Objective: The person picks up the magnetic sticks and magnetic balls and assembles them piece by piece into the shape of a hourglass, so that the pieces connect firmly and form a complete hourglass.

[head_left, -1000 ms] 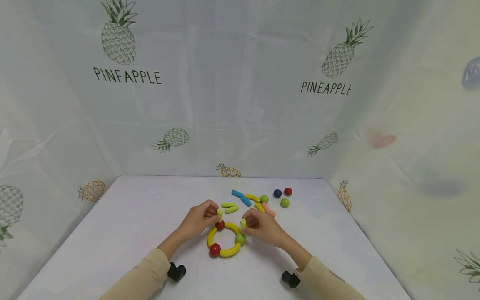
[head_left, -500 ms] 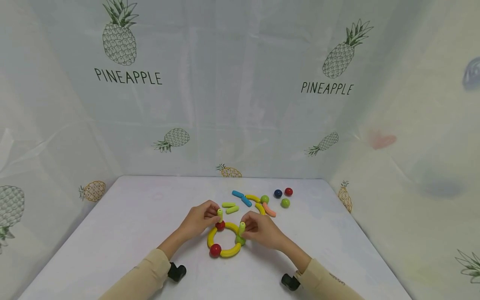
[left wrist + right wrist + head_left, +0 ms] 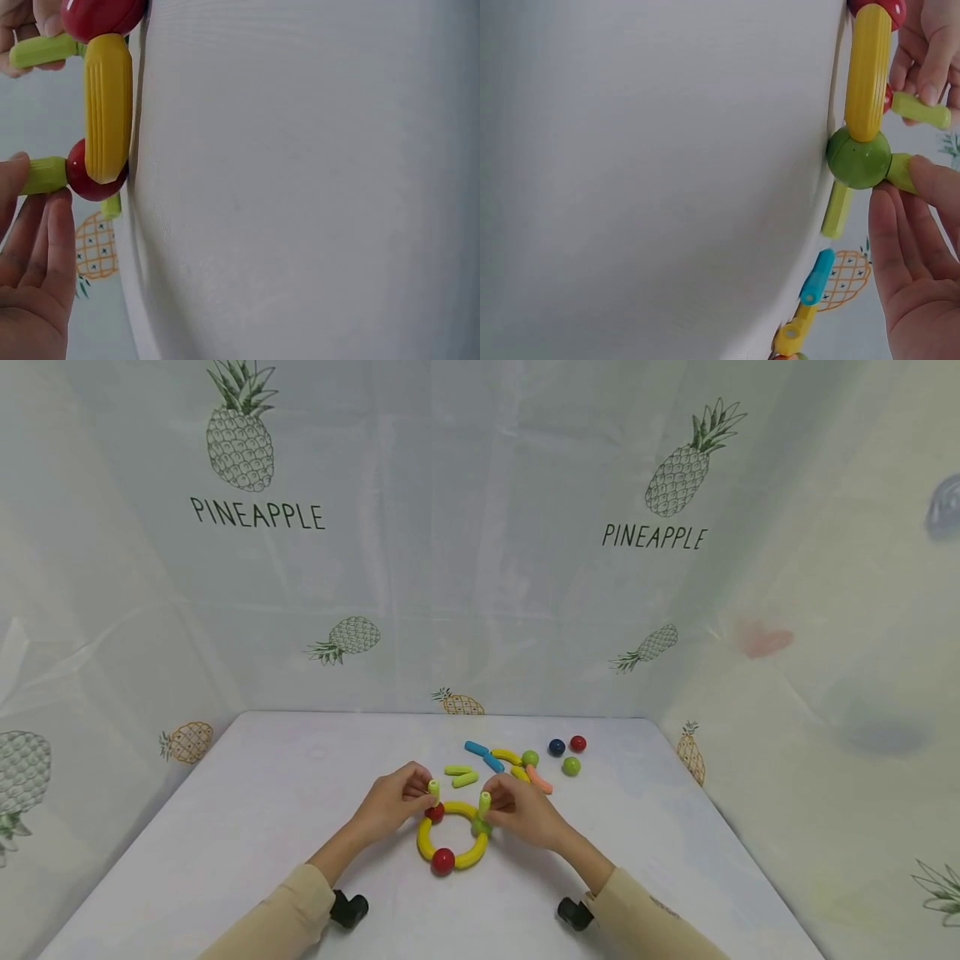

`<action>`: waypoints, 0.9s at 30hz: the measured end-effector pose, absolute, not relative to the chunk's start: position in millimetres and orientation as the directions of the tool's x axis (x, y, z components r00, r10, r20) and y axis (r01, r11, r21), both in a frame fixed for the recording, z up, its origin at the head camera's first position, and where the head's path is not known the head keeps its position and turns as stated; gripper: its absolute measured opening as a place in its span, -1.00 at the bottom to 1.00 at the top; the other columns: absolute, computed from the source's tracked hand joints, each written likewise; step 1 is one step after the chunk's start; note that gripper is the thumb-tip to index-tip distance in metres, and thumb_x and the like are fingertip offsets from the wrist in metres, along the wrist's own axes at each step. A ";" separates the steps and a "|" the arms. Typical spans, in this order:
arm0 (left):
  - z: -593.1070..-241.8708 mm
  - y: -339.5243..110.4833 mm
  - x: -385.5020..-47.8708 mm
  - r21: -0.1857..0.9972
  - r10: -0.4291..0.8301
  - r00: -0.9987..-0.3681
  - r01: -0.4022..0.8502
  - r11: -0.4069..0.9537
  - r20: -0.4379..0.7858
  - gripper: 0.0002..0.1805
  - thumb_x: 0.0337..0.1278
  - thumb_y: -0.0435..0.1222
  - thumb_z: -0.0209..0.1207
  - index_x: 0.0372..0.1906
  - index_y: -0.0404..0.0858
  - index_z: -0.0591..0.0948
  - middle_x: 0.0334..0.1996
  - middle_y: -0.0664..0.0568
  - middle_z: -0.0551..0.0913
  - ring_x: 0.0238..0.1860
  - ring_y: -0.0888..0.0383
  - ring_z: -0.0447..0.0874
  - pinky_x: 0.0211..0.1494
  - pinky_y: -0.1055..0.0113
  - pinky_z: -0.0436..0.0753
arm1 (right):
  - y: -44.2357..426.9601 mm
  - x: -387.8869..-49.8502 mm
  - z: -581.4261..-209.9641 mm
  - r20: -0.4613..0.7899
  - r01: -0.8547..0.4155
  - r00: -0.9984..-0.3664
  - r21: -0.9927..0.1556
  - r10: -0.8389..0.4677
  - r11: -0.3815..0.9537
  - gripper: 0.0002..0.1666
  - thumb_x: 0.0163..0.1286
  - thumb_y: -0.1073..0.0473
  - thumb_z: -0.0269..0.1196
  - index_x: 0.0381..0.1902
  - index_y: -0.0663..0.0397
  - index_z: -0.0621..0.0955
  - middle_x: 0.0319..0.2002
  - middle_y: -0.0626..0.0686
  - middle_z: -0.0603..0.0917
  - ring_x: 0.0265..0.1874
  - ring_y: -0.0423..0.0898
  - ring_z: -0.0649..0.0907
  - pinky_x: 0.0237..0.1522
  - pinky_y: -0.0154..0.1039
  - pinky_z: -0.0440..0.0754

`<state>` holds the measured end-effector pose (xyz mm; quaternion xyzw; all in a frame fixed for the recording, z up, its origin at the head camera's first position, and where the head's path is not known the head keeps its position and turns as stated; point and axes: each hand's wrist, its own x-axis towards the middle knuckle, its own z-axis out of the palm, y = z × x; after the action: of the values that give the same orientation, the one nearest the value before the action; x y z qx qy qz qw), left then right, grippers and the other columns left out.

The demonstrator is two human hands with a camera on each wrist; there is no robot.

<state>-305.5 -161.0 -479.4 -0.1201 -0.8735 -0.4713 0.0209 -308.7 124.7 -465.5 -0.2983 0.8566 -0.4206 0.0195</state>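
Note:
On the table lies a ring of curved yellow sticks [image 3: 425,841] joined by a red ball [image 3: 435,813] at the back left, a green ball [image 3: 481,828] at the right and another red ball [image 3: 443,861] in front. My left hand [image 3: 390,802] pinches a short light-green stick [image 3: 45,175] standing upright on the back red ball. With thumb and fingers, my right hand [image 3: 525,811] pinches a second light-green stick [image 3: 485,802], its lower end against the green ball [image 3: 859,157]. The right fingers partly cover that stick in the right wrist view.
Behind the ring lie two loose light-green sticks [image 3: 465,779]. Further back are blue sticks [image 3: 476,748], yellow curved sticks [image 3: 506,756], an orange curved stick [image 3: 538,780] and a green ball [image 3: 530,758]. Dark blue [image 3: 557,747], red [image 3: 578,743] and green [image 3: 572,767] balls sit at the back right.
The right hand's stick has come from beside the ring onto the green ball. The ring has turned slightly: its front red ball shifted right, its green ball backward. The left hand moved slightly left.

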 end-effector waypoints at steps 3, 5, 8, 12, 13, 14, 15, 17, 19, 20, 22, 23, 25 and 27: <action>-480.8 -164.0 -305.1 0.824 0.189 -0.970 0.230 0.517 0.152 -0.73 0.31 -0.26 0.45 -0.01 -0.05 0.61 -0.18 0.18 0.73 -0.12 0.22 0.71 0.01 0.33 0.76 | 122.4 -312.4 -465.9 0.226 -0.498 -0.822 -0.729 -0.523 0.468 -0.67 0.41 0.25 0.47 0.06 -0.07 0.63 -0.12 -0.16 0.74 -0.09 -0.20 0.73 0.02 -0.41 0.70; -481.7 -165.9 -305.0 0.823 0.187 -0.970 0.230 0.519 0.153 -0.72 0.31 -0.25 0.45 -0.01 -0.04 0.60 -0.18 0.20 0.73 -0.12 0.23 0.71 0.00 0.33 0.76 | 120.6 -315.2 -466.3 0.231 -0.504 -0.821 -0.724 -0.522 0.472 -0.66 0.41 0.25 0.47 0.06 -0.06 0.63 -0.11 -0.15 0.74 -0.09 -0.20 0.73 0.02 -0.40 0.70; -481.4 -167.9 -303.7 0.821 0.181 -0.972 0.226 0.524 0.152 -0.72 0.29 -0.25 0.46 -0.02 -0.03 0.60 -0.19 0.21 0.73 -0.14 0.22 0.70 -0.01 0.31 0.76 | 118.2 -319.5 -467.3 0.240 -0.516 -0.815 -0.713 -0.527 0.474 -0.66 0.41 0.25 0.47 0.07 -0.05 0.63 -0.11 -0.13 0.75 -0.09 -0.20 0.73 0.02 -0.39 0.71; -480.5 -169.2 -301.7 0.815 0.182 -0.972 0.226 0.533 0.150 -0.71 0.28 -0.25 0.47 -0.03 -0.04 0.60 -0.20 0.20 0.73 -0.15 0.21 0.69 -0.02 0.30 0.76 | 116.0 -323.1 -467.9 0.261 -0.539 -0.804 -0.700 -0.535 0.469 -0.66 0.40 0.26 0.47 0.07 0.00 0.63 -0.10 -0.09 0.76 -0.10 -0.16 0.74 0.03 -0.31 0.75; -480.4 -169.4 -301.4 0.815 0.182 -0.972 0.223 0.534 0.147 -0.71 0.28 -0.25 0.47 -0.03 -0.03 0.60 -0.19 0.20 0.73 -0.15 0.21 0.70 -0.02 0.31 0.76 | 115.8 -323.4 -467.6 0.262 -0.541 -0.802 -0.699 -0.536 0.468 -0.66 0.40 0.26 0.48 0.07 0.00 0.63 -0.10 -0.08 0.76 -0.10 -0.16 0.75 0.03 -0.29 0.75; -480.4 -169.6 -301.1 0.815 0.183 -0.972 0.222 0.535 0.144 -0.71 0.28 -0.26 0.47 -0.03 -0.02 0.60 -0.19 0.20 0.73 -0.15 0.21 0.70 -0.02 0.32 0.76 | 115.8 -323.8 -467.4 0.262 -0.542 -0.802 -0.697 -0.536 0.470 -0.66 0.40 0.25 0.48 0.07 0.01 0.63 -0.10 -0.08 0.76 -0.10 -0.15 0.75 0.03 -0.27 0.76; -480.6 -169.8 -301.1 0.814 0.184 -0.973 0.220 0.537 0.141 -0.71 0.28 -0.26 0.47 -0.03 -0.02 0.60 -0.19 0.20 0.73 -0.15 0.21 0.70 -0.03 0.33 0.76 | 115.8 -324.1 -467.0 0.260 -0.542 -0.802 -0.696 -0.538 0.471 -0.66 0.40 0.24 0.48 0.08 0.01 0.63 -0.10 -0.07 0.76 -0.10 -0.15 0.75 0.03 -0.26 0.76; -480.4 -170.2 -300.5 0.811 0.185 -0.972 0.224 0.541 0.145 -0.71 0.29 -0.27 0.47 -0.03 -0.02 0.60 -0.20 0.20 0.73 -0.15 0.21 0.70 -0.03 0.33 0.76 | 116.5 -324.7 -465.8 0.247 -0.539 -0.800 -0.695 -0.547 0.476 -0.65 0.41 0.22 0.47 0.09 0.01 0.63 -0.09 -0.07 0.76 -0.08 -0.15 0.75 0.04 -0.25 0.76; -480.6 -170.6 -300.4 0.808 0.188 -0.971 0.230 0.543 0.150 -0.71 0.28 -0.27 0.47 -0.02 -0.04 0.60 -0.20 0.19 0.73 -0.16 0.20 0.70 -0.04 0.32 0.77 | 118.0 -326.1 -464.1 0.235 -0.544 -0.792 -0.689 -0.563 0.478 -0.64 0.42 0.21 0.47 0.11 0.03 0.63 -0.07 -0.05 0.76 -0.07 -0.12 0.75 0.05 -0.23 0.76; -480.4 -170.7 -300.3 0.807 0.189 -0.970 0.231 0.544 0.151 -0.71 0.29 -0.27 0.47 -0.02 -0.05 0.60 -0.20 0.19 0.73 -0.16 0.21 0.70 -0.04 0.32 0.77 | 119.1 -326.8 -463.1 0.229 -0.546 -0.788 -0.688 -0.571 0.478 -0.63 0.43 0.21 0.47 0.12 0.04 0.63 -0.06 -0.04 0.76 -0.06 -0.11 0.75 0.06 -0.21 0.76; -480.5 -170.9 -300.6 0.806 0.189 -0.970 0.232 0.544 0.152 -0.71 0.28 -0.27 0.47 -0.01 -0.05 0.60 -0.20 0.19 0.73 -0.16 0.21 0.70 -0.03 0.32 0.77 | 121.5 -329.2 -461.0 0.218 -0.553 -0.776 -0.687 -0.592 0.472 -0.60 0.43 0.24 0.45 0.17 0.09 0.63 -0.04 0.00 0.76 -0.04 -0.05 0.76 0.08 -0.15 0.77; -480.6 -171.0 -300.7 0.808 0.188 -0.970 0.231 0.542 0.152 -0.71 0.28 -0.27 0.47 -0.02 -0.05 0.60 -0.20 0.19 0.73 -0.16 0.20 0.71 -0.03 0.31 0.77 | 122.6 -330.9 -460.0 0.213 -0.557 -0.769 -0.686 -0.603 0.468 -0.58 0.43 0.27 0.44 0.20 0.13 0.63 -0.02 0.02 0.76 -0.02 -0.02 0.76 0.09 -0.12 0.77; -480.5 -171.0 -300.9 0.812 0.181 -0.973 0.222 0.540 0.146 -0.71 0.28 -0.27 0.47 -0.02 -0.03 0.60 -0.20 0.20 0.73 -0.16 0.21 0.71 -0.03 0.32 0.77 | 124.1 -334.9 -458.4 0.206 -0.567 -0.756 -0.682 -0.622 0.463 -0.55 0.43 0.32 0.42 0.25 0.17 0.62 0.02 0.03 0.75 0.02 0.03 0.76 0.11 -0.06 0.76; -480.6 -171.3 -300.9 0.817 0.176 -0.974 0.217 0.535 0.144 -0.71 0.28 -0.27 0.47 -0.03 -0.03 0.60 -0.20 0.20 0.74 -0.15 0.21 0.71 -0.03 0.33 0.77 | 124.5 -338.8 -456.5 0.202 -0.576 -0.747 -0.672 -0.633 0.466 -0.52 0.43 0.38 0.38 0.28 0.20 0.61 0.05 0.05 0.75 0.06 0.06 0.75 0.13 -0.03 0.76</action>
<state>-300.9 -171.3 -480.6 -0.1121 -0.8757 -0.4692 0.0219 -338.8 124.5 -456.5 -0.3534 0.8553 -0.3771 0.0377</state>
